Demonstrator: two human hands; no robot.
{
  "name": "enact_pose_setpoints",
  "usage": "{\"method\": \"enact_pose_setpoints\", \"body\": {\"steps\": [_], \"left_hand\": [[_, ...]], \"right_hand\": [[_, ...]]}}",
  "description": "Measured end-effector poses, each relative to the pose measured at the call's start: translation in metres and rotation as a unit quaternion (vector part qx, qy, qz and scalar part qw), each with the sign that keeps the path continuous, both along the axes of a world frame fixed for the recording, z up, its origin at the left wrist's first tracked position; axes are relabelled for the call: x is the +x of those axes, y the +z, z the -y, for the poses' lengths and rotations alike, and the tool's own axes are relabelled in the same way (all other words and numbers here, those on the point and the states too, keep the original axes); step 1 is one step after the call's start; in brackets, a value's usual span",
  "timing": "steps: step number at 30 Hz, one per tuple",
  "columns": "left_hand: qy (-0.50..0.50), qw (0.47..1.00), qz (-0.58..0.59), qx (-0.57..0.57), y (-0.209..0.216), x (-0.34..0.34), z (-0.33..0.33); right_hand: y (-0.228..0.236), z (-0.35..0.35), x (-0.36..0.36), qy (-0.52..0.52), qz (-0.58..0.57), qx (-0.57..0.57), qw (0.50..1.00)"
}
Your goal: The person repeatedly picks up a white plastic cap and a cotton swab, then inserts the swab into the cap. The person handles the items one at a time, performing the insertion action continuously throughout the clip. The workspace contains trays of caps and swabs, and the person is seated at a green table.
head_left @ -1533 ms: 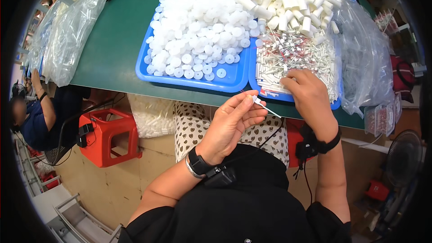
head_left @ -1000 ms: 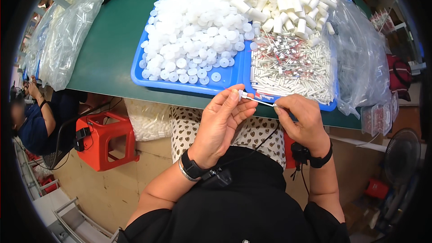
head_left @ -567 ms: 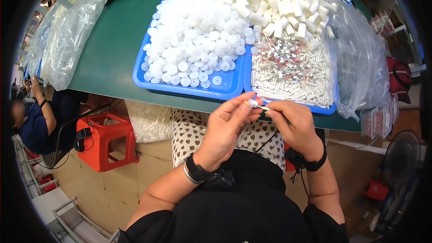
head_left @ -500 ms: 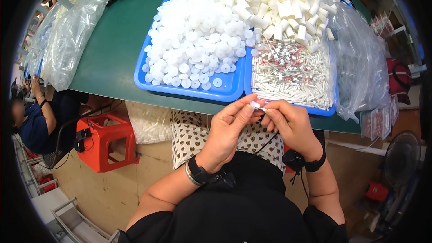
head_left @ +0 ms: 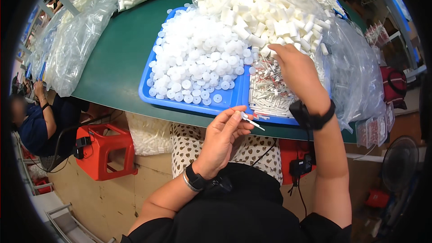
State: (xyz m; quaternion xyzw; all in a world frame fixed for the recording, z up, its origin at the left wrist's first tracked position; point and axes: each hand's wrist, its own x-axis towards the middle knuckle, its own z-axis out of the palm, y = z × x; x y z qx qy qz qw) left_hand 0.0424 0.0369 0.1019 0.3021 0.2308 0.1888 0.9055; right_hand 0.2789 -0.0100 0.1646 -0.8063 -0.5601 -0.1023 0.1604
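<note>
My left hand [head_left: 223, 138] is in front of the table edge, pinching a thin white stick-like part [head_left: 251, 122] between thumb and fingers. My right hand [head_left: 292, 71] reaches forward into the right blue tray [head_left: 275, 119], fingers down among thin white tubes with red tips [head_left: 266, 91] and beside a heap of white cylinder pieces [head_left: 270, 13]. Whether it has picked anything up is hidden by the fingers. The left blue tray [head_left: 180, 104] holds a pile of white round caps [head_left: 198, 58].
Clear plastic bags of white parts [head_left: 74, 36] lie on the green table [head_left: 117, 63] at left and right. A red stool [head_left: 101, 150] and another bag sit under the table. A seated person [head_left: 36, 121] is at far left; a fan [head_left: 398, 164] stands at right.
Both hands were together at the table edge on the small stick part. My right hand has let go and reached forward into the right tray; my left hand keeps the part.
</note>
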Motion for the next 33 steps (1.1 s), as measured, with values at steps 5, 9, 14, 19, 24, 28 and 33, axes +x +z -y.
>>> {"method": "enact_pose_setpoints", "body": {"steps": [5,9,14,19,24,28,33], "left_hand": [[-0.012,1.000,-0.006,0.000,-0.002,-0.003,0.001],[-0.006,1.000,-0.006,-0.008,0.001,-0.004,-0.004],[0.003,0.997,0.055,0.053,0.005,-0.010,-0.009],[-0.078,0.982,0.074,0.158,0.018,-0.002,0.000],[-0.083,0.975,0.052,0.197,0.010,-0.004,0.010],[-0.103,0.969,0.023,0.223,0.009,-0.007,0.011],[-0.134,0.944,-0.002,0.301,0.009,-0.008,0.006]], "right_hand": [[-0.011,-0.017,0.017,-0.070,-0.010,-0.087,0.994],[0.001,0.003,0.015,-0.073,-0.061,0.010,0.995],[0.030,0.044,-0.055,-0.044,-0.325,0.028,0.944],[0.012,0.082,-0.094,0.095,-0.329,0.023,0.939],[-0.007,0.097,-0.106,0.011,-0.584,0.020,0.811],[-0.019,0.108,-0.100,-0.006,-0.768,0.031,0.640],[-0.019,0.107,-0.105,-0.024,-0.744,-0.011,0.668]]}}
